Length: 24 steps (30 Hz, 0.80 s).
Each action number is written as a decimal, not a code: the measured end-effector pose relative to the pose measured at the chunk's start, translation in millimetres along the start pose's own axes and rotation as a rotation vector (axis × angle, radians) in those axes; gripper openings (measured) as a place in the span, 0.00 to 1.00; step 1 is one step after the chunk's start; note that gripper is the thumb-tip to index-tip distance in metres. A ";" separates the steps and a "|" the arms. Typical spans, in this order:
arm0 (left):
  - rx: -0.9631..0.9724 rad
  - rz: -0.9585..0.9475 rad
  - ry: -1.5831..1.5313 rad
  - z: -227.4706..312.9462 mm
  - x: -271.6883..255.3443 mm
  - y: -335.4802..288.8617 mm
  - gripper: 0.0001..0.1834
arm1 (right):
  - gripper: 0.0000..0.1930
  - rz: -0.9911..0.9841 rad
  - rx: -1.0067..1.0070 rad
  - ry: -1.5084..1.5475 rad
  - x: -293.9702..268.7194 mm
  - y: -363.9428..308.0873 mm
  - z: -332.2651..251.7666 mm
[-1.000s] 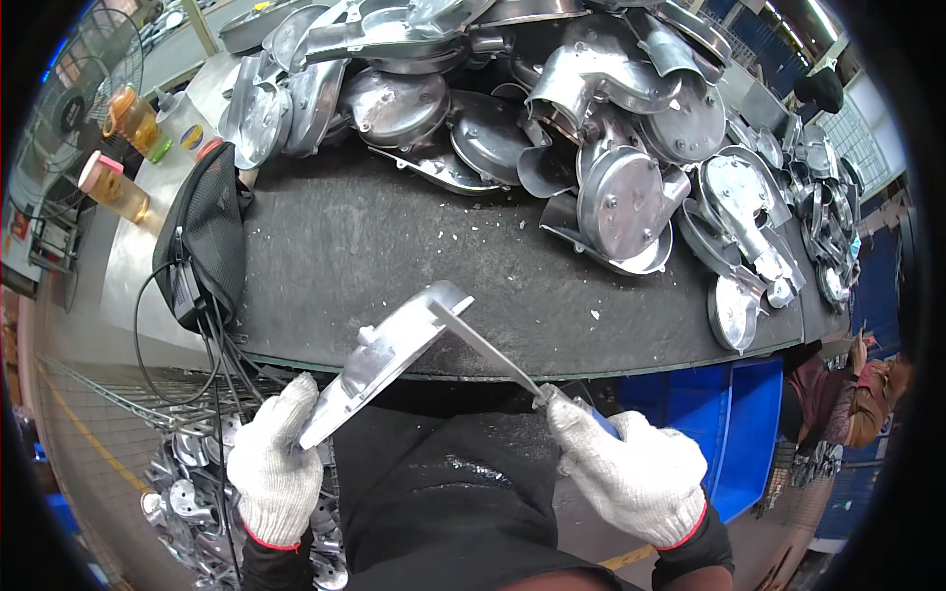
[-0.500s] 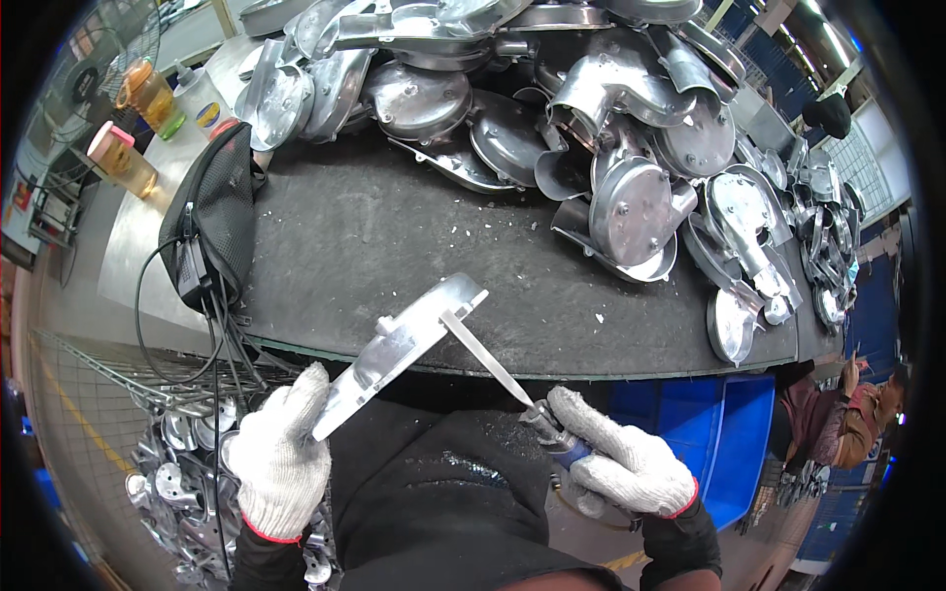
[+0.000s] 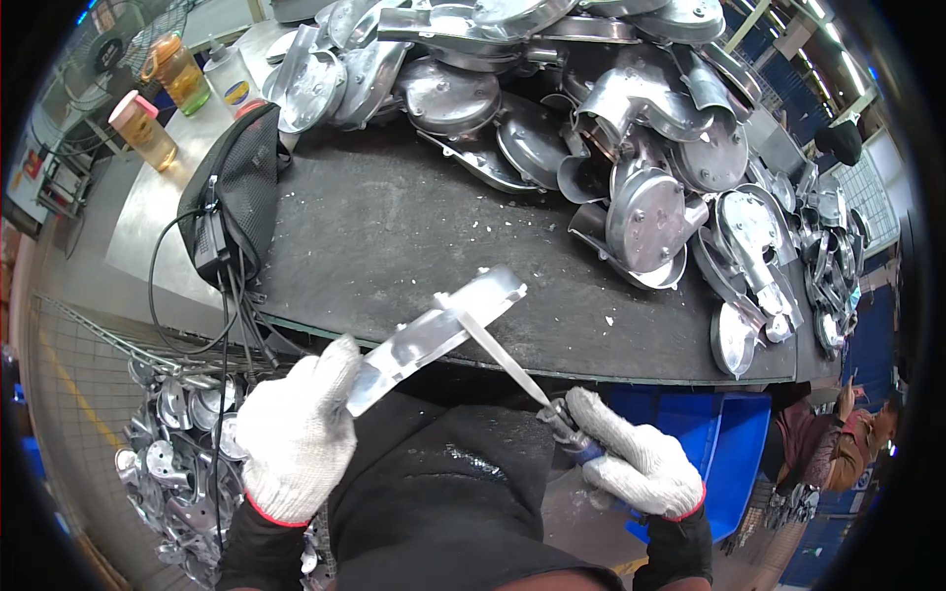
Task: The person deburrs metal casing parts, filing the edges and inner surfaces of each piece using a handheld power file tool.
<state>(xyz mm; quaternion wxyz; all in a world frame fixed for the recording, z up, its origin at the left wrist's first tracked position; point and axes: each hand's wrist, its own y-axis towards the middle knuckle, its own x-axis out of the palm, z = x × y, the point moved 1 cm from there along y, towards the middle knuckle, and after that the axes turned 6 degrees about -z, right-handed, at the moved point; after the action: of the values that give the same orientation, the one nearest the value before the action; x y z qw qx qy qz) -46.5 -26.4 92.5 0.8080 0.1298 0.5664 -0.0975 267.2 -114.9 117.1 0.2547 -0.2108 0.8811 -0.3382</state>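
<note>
My left hand (image 3: 301,438), in a white knitted glove with a red cuff edge, is closed on one end of a silvery cast-metal part (image 3: 419,345). The part slants up and to the right over the table's near edge, its narrow side wall turned upward. In my right hand (image 3: 645,458), gloved the same way, is a powered file (image 3: 572,438), gripped by its body. Its long flat blade (image 3: 503,360) points up and left, and the tip meets the part's near-side edge by a small lug. The fingers under the tool are partly hidden.
Similar metal castings (image 3: 645,222) lie heaped across the back and right of the dark mat (image 3: 394,227). A black mesh bag (image 3: 241,187) with cables sits at left, near bottles (image 3: 182,79). Below are a wire basket of metal parts (image 3: 177,453) and blue bins (image 3: 729,443). Another person (image 3: 838,443) is at far right.
The metal part has rolled in my left hand, so its side wall shows more. Both hands stay closed, and the file tip remains at the part's edge. The whole view has shifted slightly.
</note>
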 end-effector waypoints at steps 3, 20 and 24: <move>0.004 0.017 -0.048 6.0 -1.5 5.6 0.24 | 0.38 0.098 -0.335 -0.123 7.6 0.5 -2.2; 0.098 -0.105 0.150 19.7 -5.5 13.4 0.25 | 0.38 -0.203 0.014 0.179 17.6 14.6 -14.6; 0.119 -0.074 0.109 23.6 -7.0 15.6 0.25 | 0.38 -0.244 -0.019 0.128 21.1 12.0 -4.2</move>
<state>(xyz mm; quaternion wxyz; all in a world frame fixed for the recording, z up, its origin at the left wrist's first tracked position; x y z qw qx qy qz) -23.2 -19.0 108.3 0.7627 0.1614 0.6072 -0.1534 245.9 -116.1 104.9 0.1527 -0.2969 0.8666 -0.3710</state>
